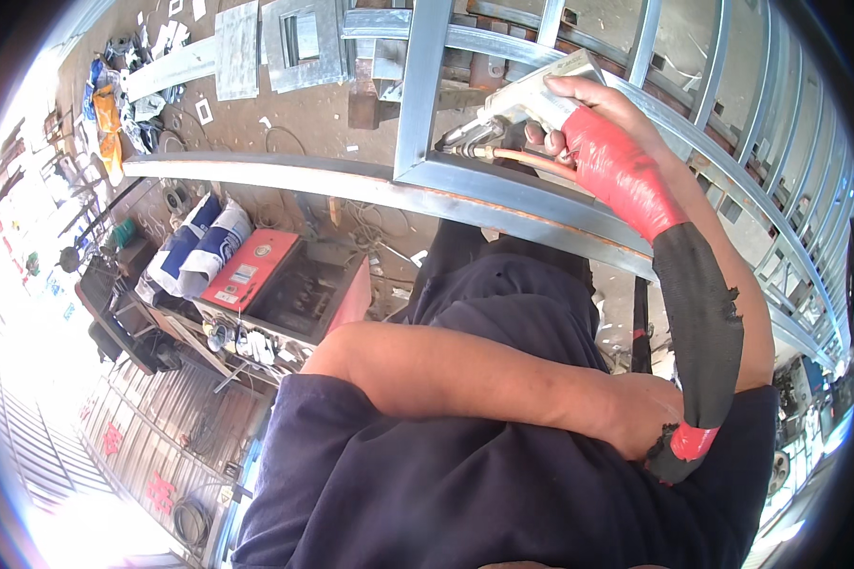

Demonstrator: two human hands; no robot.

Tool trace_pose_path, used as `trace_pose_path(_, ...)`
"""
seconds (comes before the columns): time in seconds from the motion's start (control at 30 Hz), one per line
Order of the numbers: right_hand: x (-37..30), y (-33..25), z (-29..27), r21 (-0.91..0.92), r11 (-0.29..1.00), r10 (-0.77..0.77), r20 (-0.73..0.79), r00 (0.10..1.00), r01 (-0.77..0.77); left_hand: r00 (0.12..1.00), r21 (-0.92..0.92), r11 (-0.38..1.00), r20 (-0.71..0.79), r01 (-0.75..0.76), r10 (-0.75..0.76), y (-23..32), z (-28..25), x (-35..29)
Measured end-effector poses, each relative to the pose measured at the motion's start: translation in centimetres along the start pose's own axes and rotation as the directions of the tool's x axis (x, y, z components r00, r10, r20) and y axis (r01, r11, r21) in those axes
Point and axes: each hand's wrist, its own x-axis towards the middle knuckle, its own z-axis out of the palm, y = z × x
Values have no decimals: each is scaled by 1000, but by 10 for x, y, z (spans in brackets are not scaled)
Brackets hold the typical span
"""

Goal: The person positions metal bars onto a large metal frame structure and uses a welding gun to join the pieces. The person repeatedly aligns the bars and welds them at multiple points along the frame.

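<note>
My right hand point(593, 109) is wrapped around a welding gun point(531, 95) with a whitish boxy body. Its narrow metal nozzle points left, at the inner corner of a galvanized steel tube frame point(512, 197). An orange hose point(531, 158) with a brass fitting runs beneath the gun. From the gun's rear, a thick cable wrapped in red tape and a black sleeve point(697, 313) follows my right forearm down toward my body. My left arm lies bent across my front. My left hand point(647, 417) is by the cable's lower end at my right elbow; its fingers are hidden.
A long tube point(256, 171) of the frame reaches left. More metal bars point(712, 66) form a grating at the upper right. Flat metal plates point(237, 52) lie at the upper left. A red-and-black cabinet point(256, 261) with white-and-blue bags point(199, 242) stands to my left. Scraps litter the floor.
</note>
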Motion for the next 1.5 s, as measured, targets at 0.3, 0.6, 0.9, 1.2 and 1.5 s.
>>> trace_pose_path(0.3, -3, -11, 11, -129, 991, 22, -41, 999, -27, 997, 99, 993, 32, 63, -66, 0, 0, -5)
trace_pose_path(0.6, -5, -6, 21, -86, 996, -14, -60, 998, 9, 993, 147, 989, 119, -30, 12, 11, -7, 2)
trace_pose_path(0.9, -10, -6, 26, -165, 986, -32, -34, 999, 26, 993, 22, 999, 113, -31, 29, -1, 0, 1)
trace_pose_path(1.2, -10, -11, 35, -113, 994, -10, -67, 998, 2, 979, 69, 980, -78, -185, 190, 11, -7, 1)
trace_pose_path(1.5, -10, -15, 31, -180, 984, -3, -2, 1000, 2, 985, 67, 985, -44, -162, 165, 17, -8, 9)
